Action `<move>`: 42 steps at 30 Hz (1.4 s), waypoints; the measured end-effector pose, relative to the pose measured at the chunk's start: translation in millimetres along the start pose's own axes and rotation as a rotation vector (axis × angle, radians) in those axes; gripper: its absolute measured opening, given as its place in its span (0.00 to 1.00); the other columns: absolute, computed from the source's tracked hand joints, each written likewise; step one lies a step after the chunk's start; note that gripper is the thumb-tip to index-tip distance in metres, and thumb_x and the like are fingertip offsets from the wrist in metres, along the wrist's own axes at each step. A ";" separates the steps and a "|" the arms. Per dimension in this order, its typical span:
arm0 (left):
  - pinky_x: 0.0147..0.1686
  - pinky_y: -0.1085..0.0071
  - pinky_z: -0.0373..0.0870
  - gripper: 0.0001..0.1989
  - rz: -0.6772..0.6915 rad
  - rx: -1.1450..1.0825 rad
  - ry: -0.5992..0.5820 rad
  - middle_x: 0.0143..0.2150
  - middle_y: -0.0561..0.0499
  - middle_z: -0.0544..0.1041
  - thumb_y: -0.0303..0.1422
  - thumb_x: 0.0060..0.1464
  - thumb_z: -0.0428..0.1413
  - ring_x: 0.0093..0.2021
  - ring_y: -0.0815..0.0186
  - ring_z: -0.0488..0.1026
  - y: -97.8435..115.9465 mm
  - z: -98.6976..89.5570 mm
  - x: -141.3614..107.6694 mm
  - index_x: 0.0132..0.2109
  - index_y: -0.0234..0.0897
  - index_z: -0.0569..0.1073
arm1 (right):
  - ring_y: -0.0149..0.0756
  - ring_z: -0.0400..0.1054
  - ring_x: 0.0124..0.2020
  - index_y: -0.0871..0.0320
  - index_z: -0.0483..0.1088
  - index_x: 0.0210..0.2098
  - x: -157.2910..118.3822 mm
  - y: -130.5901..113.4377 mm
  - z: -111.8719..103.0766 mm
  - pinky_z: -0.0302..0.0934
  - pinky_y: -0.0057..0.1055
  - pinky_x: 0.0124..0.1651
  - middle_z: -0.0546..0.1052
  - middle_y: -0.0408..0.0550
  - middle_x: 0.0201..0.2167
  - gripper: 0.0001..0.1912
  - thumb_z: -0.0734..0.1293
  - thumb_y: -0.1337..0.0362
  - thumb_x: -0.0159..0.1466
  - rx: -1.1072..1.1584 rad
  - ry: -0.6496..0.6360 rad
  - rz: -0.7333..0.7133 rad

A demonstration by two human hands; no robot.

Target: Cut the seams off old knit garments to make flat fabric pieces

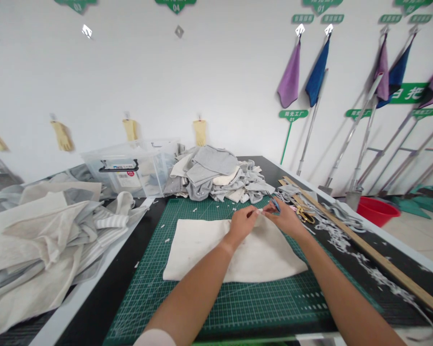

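A cream piece of fabric [198,247] lies flat on a green cutting mat [147,288], its far right edge lifted a little. My left hand [242,223] is closed in a pinch on that raised far edge. Close beside it, my right hand [283,218] is closed around small scissors [276,203] with blue handles, the blades pointing up and away from the cloth. The right fingertips also meet the fabric edge near the left ones. Between the fingertips a bit of white shows, too small to make out.
A heap of grey and cream cloth [209,170] rises behind the mat, beside a clear plastic box [130,168]. More cloth [50,235] is piled at left. To the right lie a wooden strip [368,245], gold-handled scissors [305,215] and white scraps [337,235]. A red bucket [377,211] stands beyond.
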State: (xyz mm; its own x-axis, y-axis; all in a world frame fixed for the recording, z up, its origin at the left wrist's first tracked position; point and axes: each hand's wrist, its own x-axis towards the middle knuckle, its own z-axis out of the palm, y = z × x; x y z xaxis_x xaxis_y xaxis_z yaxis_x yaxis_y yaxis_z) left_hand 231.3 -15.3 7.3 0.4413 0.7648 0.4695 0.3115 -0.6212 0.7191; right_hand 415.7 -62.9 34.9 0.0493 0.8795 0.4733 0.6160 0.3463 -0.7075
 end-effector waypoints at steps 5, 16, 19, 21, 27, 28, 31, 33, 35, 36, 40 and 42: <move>0.43 0.73 0.67 0.13 0.049 -0.004 0.081 0.40 0.52 0.81 0.39 0.65 0.52 0.39 0.66 0.74 2.2 0.3 0.2 0.44 0.41 0.79 | 0.39 0.72 0.35 0.53 0.59 0.32 -0.3 -6.2 -2.0 0.65 0.37 0.42 0.79 0.46 0.33 0.17 0.70 0.51 0.61 -0.065 0.034 0.008; 0.40 0.72 0.68 0.14 -0.027 0.003 0.046 0.38 0.51 0.82 0.40 0.64 0.52 0.36 0.65 0.75 -5.7 5.0 3.3 0.43 0.41 0.81 | 0.39 0.71 0.33 0.52 0.57 0.30 0.5 -2.3 -0.4 0.65 0.38 0.41 0.78 0.44 0.30 0.17 0.70 0.52 0.60 -0.111 -0.008 -0.017; 0.38 0.73 0.66 0.14 -0.002 -0.010 0.024 0.37 0.52 0.81 0.41 0.64 0.52 0.35 0.66 0.74 -9.0 6.3 3.5 0.42 0.41 0.81 | 0.39 0.71 0.33 0.52 0.57 0.30 -0.5 -4.3 -1.0 0.65 0.37 0.41 0.78 0.44 0.31 0.17 0.69 0.54 0.61 -0.119 -0.020 -0.013; 0.38 0.73 0.66 0.11 -0.006 -0.030 0.046 0.37 0.53 0.81 0.39 0.62 0.55 0.36 0.67 0.74 -10.5 6.7 4.2 0.43 0.41 0.80 | 0.39 0.71 0.33 0.52 0.57 0.30 -1.4 -5.8 -1.0 0.65 0.36 0.41 0.79 0.45 0.32 0.16 0.69 0.54 0.61 -0.113 -0.022 -0.006; 0.36 0.75 0.65 0.10 -0.079 -0.071 0.061 0.32 0.55 0.77 0.35 0.56 0.60 0.32 0.69 0.71 -13.9 7.6 6.6 0.46 0.41 0.78 | 0.38 0.70 0.32 0.52 0.57 0.31 -2.8 -6.2 0.7 0.63 0.35 0.39 0.79 0.45 0.33 0.15 0.68 0.56 0.61 -0.136 -0.043 0.008; 0.35 0.75 0.65 0.11 -0.095 -0.076 0.050 0.31 0.55 0.76 0.37 0.56 0.60 0.31 0.69 0.71 -14.6 7.8 6.7 0.46 0.40 0.78 | 0.38 0.69 0.32 0.52 0.57 0.31 -2.8 -5.9 0.8 0.62 0.34 0.38 0.79 0.44 0.32 0.15 0.68 0.56 0.61 -0.148 -0.037 0.008; 0.33 0.74 0.64 0.14 -0.111 -0.115 0.017 0.30 0.54 0.76 0.42 0.56 0.60 0.30 0.69 0.70 -16.4 7.9 7.0 0.45 0.39 0.79 | 0.36 0.67 0.30 0.53 0.56 0.30 -2.8 -4.8 0.3 0.60 0.33 0.36 0.78 0.44 0.31 0.16 0.69 0.55 0.61 -0.168 -0.024 0.007; 0.34 0.74 0.64 0.15 -0.084 -0.173 0.017 0.31 0.53 0.77 0.43 0.56 0.60 0.31 0.69 0.70 -16.8 7.4 7.3 0.44 0.38 0.79 | 0.35 0.66 0.29 0.53 0.56 0.30 -2.7 -3.2 0.0 0.60 0.32 0.35 0.77 0.43 0.30 0.17 0.69 0.55 0.61 -0.176 -0.020 0.010; 0.35 0.74 0.65 0.13 -0.061 -0.261 0.022 0.33 0.51 0.78 0.42 0.57 0.59 0.33 0.68 0.72 -16.5 6.8 7.7 0.42 0.36 0.79 | 0.35 0.65 0.29 0.53 0.56 0.30 -2.7 -0.5 0.0 0.59 0.31 0.35 0.77 0.42 0.30 0.17 0.69 0.54 0.61 -0.187 -0.012 0.010; 0.36 0.74 0.66 0.13 -0.059 -0.311 0.020 0.34 0.51 0.79 0.40 0.58 0.59 0.33 0.68 0.72 -16.1 6.6 7.9 0.41 0.35 0.79 | 0.34 0.65 0.29 0.53 0.56 0.30 -2.6 1.2 0.0 0.59 0.31 0.35 0.77 0.42 0.30 0.16 0.69 0.55 0.62 -0.192 -0.010 0.008; 0.34 0.74 0.66 0.11 -0.080 -0.402 0.025 0.33 0.50 0.79 0.37 0.57 0.59 0.32 0.68 0.72 -15.4 6.8 8.6 0.41 0.34 0.79 | 0.33 0.65 0.29 0.53 0.57 0.31 -2.3 8.7 0.6 0.59 0.30 0.34 0.77 0.42 0.31 0.15 0.68 0.56 0.63 -0.193 -0.024 0.012; 0.34 0.74 0.65 0.10 -0.095 -0.365 0.046 0.32 0.50 0.78 0.35 0.56 0.59 0.31 0.68 0.71 -16.2 7.2 9.1 0.41 0.34 0.80 | 0.33 0.65 0.28 0.54 0.56 0.31 -2.2 11.6 1.4 0.59 0.29 0.33 0.78 0.42 0.31 0.16 0.68 0.55 0.63 -0.184 -0.040 0.026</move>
State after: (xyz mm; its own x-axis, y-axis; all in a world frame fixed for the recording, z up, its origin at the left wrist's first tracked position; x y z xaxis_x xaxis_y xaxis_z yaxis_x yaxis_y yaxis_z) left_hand 236.3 0.5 -3.8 0.3840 0.8283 0.4080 0.0256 -0.4513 0.8920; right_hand 421.7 -60.4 24.8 0.0377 0.9010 0.4321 0.7486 0.2610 -0.6095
